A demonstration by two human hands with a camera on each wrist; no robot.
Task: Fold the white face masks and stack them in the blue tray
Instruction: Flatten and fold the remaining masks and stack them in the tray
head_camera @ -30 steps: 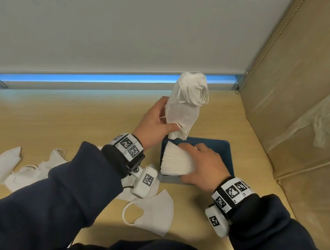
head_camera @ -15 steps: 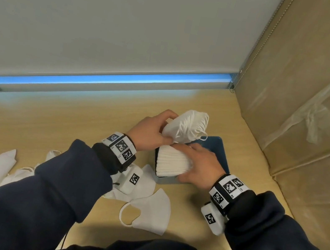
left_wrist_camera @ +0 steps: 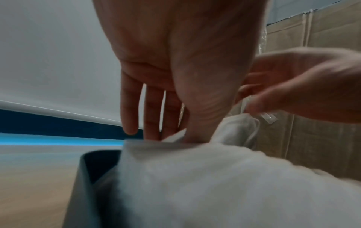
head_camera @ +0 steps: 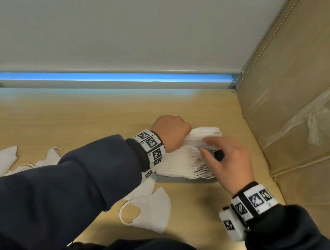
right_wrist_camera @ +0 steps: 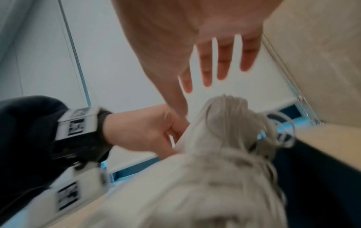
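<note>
Both hands at the stack of folded masks in the blue tray, right of centre in the head view.

The left hand (head_camera: 169,131) grips the top folded mask (head_camera: 204,135), laid on the mask stack (head_camera: 181,163) in the blue tray (head_camera: 182,181); the grip is blurred, so its exact hold is unsure. The right hand (head_camera: 228,158) hovers over the stack, fingers straight and spread. Loose masks (head_camera: 151,208) lie on the wooden table (head_camera: 50,122), lower left.
</note>
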